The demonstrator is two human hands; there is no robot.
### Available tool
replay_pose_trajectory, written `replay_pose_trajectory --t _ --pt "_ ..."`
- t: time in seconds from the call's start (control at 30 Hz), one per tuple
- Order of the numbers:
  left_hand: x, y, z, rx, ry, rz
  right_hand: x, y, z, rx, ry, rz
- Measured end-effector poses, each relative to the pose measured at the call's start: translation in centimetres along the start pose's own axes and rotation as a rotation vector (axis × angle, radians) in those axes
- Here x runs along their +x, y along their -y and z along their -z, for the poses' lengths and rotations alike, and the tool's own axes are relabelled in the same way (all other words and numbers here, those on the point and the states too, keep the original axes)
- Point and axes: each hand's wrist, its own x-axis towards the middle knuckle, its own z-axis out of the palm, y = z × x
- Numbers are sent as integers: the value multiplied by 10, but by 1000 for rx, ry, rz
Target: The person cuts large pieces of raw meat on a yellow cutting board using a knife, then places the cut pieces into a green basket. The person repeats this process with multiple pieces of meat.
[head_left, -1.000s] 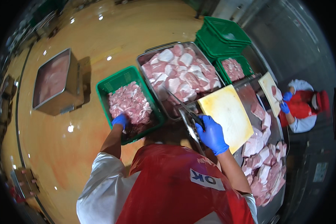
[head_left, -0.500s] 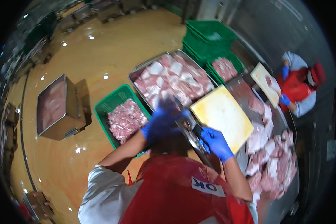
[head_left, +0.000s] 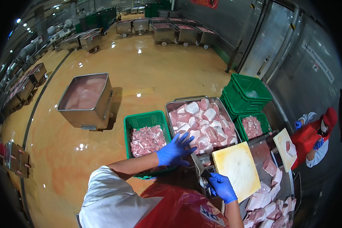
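My left hand (head_left: 174, 151), in a blue glove, is spread open with nothing in it. It hovers between a green crate (head_left: 141, 121) of small meat trimmings (head_left: 150, 140) and a steel bin heaped with large chunks of pale pink meat (head_left: 205, 121). My right hand (head_left: 222, 187), also gloved in blue, grips the black handle of a knife (head_left: 197, 165). The blade points up and away, beside the near left edge of a white, yellow-stained cutting board (head_left: 235, 169). No meat lies on that board.
Raw meat slabs (head_left: 268, 203) cover the steel table at right. Across it stands a co-worker (head_left: 306, 144) in a red apron, beside another board (head_left: 280, 143) bearing meat. Stacked green crates (head_left: 249, 89) stand behind a smaller crate of trimmings (head_left: 252, 127). A steel cart (head_left: 87, 117) stands on the floor at left.
My view has swung up and left, showing more of the room. The left hand, earlier blurred near the knife, is now apart from it with fingers spread. The right hand keeps the knife.
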Motion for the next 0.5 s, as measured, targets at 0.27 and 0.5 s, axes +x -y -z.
replay_pose_trajectory --t 0.27,0.5 --pt "-133 111 -81 4 -366 980 -11 -11 12 -49 -25 -36" --pt "-170 112 -149 -132 -383 1472 -38 -48 30 143 -208 -18"
